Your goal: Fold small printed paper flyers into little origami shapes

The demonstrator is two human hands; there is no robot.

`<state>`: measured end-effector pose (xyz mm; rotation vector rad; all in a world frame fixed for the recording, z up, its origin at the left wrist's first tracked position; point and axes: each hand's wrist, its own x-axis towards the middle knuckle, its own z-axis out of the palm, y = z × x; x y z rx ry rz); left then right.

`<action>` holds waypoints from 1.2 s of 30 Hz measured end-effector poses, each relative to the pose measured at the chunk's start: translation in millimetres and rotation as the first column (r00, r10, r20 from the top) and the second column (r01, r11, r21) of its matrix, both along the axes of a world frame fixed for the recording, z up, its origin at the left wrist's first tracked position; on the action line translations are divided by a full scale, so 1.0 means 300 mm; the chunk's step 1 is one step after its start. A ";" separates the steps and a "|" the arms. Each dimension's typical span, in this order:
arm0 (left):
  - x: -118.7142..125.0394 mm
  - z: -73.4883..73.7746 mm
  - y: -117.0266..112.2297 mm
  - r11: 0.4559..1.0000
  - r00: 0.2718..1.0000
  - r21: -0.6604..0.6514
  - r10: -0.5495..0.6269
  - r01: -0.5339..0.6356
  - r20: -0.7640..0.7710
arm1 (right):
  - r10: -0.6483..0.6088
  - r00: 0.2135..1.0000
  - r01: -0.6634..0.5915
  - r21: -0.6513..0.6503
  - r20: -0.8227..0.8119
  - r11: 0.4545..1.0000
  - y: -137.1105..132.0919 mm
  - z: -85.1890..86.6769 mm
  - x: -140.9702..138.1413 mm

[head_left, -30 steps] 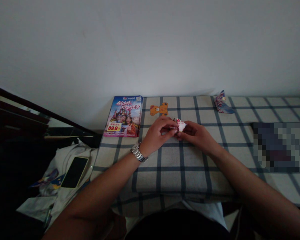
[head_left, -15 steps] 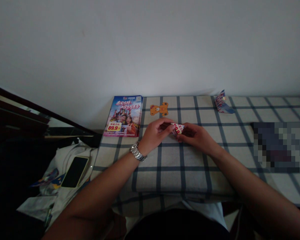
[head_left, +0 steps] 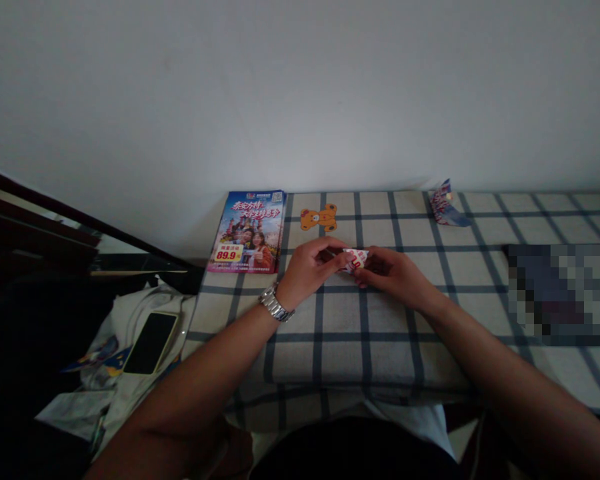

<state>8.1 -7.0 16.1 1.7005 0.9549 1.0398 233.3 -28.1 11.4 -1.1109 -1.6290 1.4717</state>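
Note:
Both my hands meet over the middle of a checked tablecloth [head_left: 360, 333]. My left hand [head_left: 310, 268], with a metal watch on its wrist, pinches one side of a small folded piece of printed paper [head_left: 355, 259], white with red marks. My right hand [head_left: 397, 277] pinches the other side. The paper is held just above the cloth between the fingertips of both hands.
A colourful flyer [head_left: 249, 231] lies at the table's back left, with an orange bear cut-out [head_left: 319, 218] beside it. A folded blue paper shape [head_left: 444, 203] stands at the back by the wall. A phone [head_left: 150, 343] lies on cloth below the table's left edge. A blurred patch covers something at the right.
The folded paper has been turned and flattened between my fingers, and sits slightly lower and further left than a second ago. My arms have hardly moved.

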 end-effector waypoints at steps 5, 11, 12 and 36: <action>-0.001 -0.001 0.004 1.000 1.000 -0.021 -0.013 0.013 0.011 | 0.027 1.000 -0.027 -0.003 -0.001 1.000 -0.003 -0.005 0.001; 0.004 0.000 0.006 0.995 0.998 -0.098 -0.022 0.028 0.062 | 0.048 0.999 -0.048 0.027 0.003 0.998 -0.005 -0.003 0.005; 0.004 0.000 0.005 0.994 0.998 -0.102 -0.023 0.029 0.059 | 0.056 0.998 -0.056 0.026 0.002 0.998 -0.005 -0.002 0.005; -0.002 -0.006 0.001 0.998 0.996 0.000 -0.065 0.065 -0.067 | 0.015 0.999 -0.016 0.026 0.029 1.000 -0.004 -0.013 0.010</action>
